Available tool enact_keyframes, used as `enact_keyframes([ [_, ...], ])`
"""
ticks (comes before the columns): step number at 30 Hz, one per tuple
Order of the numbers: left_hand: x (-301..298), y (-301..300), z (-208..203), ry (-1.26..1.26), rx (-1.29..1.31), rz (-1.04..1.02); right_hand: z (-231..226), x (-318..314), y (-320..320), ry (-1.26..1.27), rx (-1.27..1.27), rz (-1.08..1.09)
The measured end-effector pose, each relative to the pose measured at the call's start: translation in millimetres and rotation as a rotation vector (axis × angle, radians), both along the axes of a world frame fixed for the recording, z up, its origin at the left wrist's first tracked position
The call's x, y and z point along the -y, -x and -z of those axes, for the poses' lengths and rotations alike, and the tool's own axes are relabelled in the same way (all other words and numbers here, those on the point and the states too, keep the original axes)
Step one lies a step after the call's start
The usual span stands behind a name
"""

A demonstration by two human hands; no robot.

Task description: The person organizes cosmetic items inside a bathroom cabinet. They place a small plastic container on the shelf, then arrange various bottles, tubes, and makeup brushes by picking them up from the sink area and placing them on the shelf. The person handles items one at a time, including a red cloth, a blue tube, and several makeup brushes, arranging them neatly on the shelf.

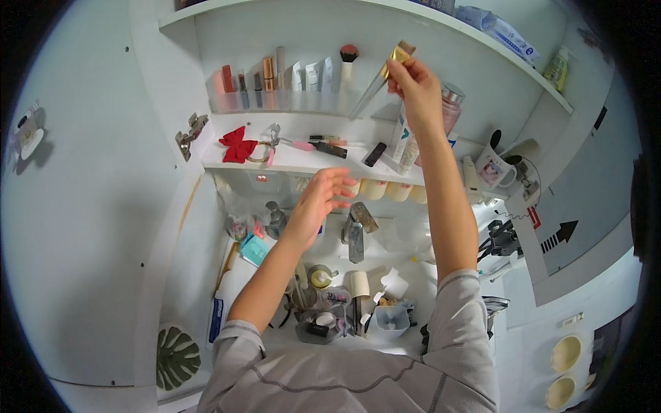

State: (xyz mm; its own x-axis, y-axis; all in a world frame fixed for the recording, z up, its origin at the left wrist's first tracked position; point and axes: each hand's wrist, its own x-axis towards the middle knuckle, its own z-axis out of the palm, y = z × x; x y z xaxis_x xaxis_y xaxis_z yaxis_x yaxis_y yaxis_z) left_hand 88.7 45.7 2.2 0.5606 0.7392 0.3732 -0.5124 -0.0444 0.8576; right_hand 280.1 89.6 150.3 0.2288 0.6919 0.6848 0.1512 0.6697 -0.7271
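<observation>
Though its bristles are half hidden, the gold-handled brush (399, 52) is pinched in the right hand (412, 81) fingers before the upper shelf (275, 118). The left hand (323, 196) hovers released. White tubes (311, 76) line that shelf.
</observation>
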Motion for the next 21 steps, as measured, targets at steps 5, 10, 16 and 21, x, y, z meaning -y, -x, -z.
enact_keyframes([
  [5, 4, 15, 25, 0.058, -0.061, -0.038, -11, -54, -16, -0.190, 0.162, 0.232],
  [10, 6, 29, 44, 0.093, -0.076, -0.077, 6, -77, -23, -0.105, 0.343, 0.281],
  [16, 8, 38, 61, 0.135, -0.044, -0.034, 19, -75, -19, -0.081, 0.348, 0.388],
  [21, 12, 42, 68, 0.152, -0.060, -0.070, 29, -71, -21, -0.122, 0.281, 0.469],
])
